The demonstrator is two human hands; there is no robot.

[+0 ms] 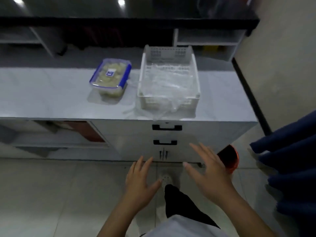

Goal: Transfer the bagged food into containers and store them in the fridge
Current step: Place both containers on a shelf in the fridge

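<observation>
One lidded container (110, 77) stands on the pale worktop (42, 93), clear-walled with blue clips along its lid and a small blue label on top; pale, lumpy pieces of food fill it. Just right of the container, apart from it by a narrow gap, sits one white slotted basket (196, 79) holding crumpled clear plastic bags (168, 81); how many bags there are cannot be told, and some of the plastic spills over the basket's near wall toward the worktop edge.

Below the basket, the cabinet front carries two black drawer handles (167, 127), one above the other.

Both hands are held in the air in front of that cabinet, lower than the worktop and well short of the container. The left hand (140, 182) has its fingers straight and spread, holding nothing. The right hand (207, 173) is likewise flat and spread, empty. Right of the right hand is something red (230, 158) near the floor, partly hidden, and farther right hangs dark blue cloth (289, 161).
</observation>
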